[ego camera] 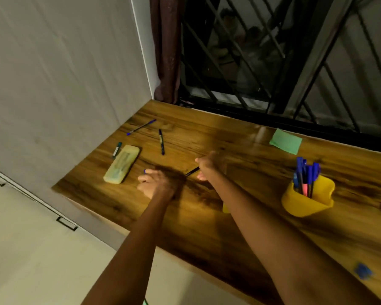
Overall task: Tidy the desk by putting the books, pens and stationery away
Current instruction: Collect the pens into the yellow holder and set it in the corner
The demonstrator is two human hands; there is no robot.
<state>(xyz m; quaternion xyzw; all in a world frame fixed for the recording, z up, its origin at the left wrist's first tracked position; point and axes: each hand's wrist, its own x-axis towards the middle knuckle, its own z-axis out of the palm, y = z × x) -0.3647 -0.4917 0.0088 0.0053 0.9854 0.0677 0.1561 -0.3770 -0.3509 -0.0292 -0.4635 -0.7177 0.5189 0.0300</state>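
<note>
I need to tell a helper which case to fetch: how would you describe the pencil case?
On the wooden desk, look to its left end near the wall. The pencil case lies flat there, a pale yellow oblong box, far bulkier than the thin pens around it.

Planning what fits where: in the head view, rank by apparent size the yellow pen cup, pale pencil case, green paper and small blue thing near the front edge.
1. yellow pen cup
2. pale pencil case, close to the cup; the cup is nearer the camera, so unsure
3. green paper, farthest away
4. small blue thing
</note>
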